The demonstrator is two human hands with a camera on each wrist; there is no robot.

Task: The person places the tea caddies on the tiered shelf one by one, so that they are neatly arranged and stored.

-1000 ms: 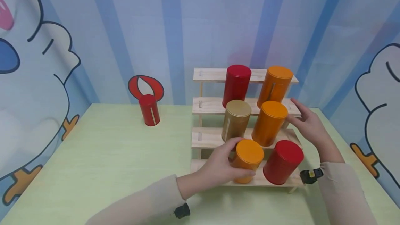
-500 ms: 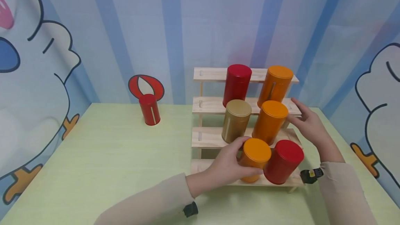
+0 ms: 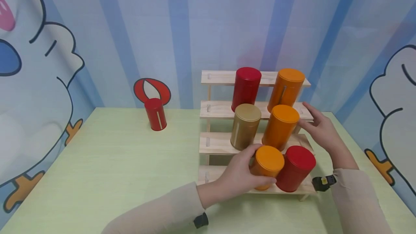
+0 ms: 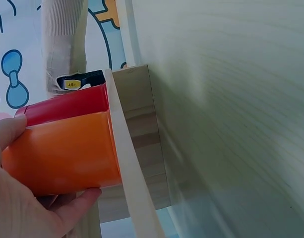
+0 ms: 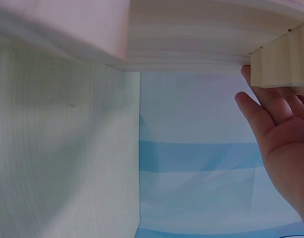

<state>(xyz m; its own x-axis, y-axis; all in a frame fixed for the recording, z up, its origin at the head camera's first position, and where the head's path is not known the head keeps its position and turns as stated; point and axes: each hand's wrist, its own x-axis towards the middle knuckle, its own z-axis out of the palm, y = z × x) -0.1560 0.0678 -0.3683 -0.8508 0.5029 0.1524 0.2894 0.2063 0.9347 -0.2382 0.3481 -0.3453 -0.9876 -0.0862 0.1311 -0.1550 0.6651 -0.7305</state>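
My left hand [image 3: 238,176] grips an orange canister [image 3: 268,161], thumb on one side and fingers on the other. The canister stands on the lowest shelf of a wooden tiered rack [image 3: 216,142], beside a red canister [image 3: 296,169]. In the left wrist view, the orange canister [image 4: 62,153] is close against the red one [image 4: 67,105]. My right hand [image 3: 323,133] is at the rack's right side, fingers extended around a shelf end. In the right wrist view, fingers of this hand [image 5: 285,134] pass partly behind a wooden piece [image 5: 280,64]; their contact is partly hidden.
Higher on the rack stand a gold canister [image 3: 246,127], an orange canister [image 3: 281,127], a red canister [image 3: 246,89] and another orange canister [image 3: 286,91]. A smaller-looking red canister [image 3: 156,115] stands at the back of the table [image 3: 113,161], before a blue striped backdrop [image 3: 146,39].
My left hand has shifted the orange canister rightward along the lowest shelf, closer to the red canister. My right hand has stayed at the rack's side.
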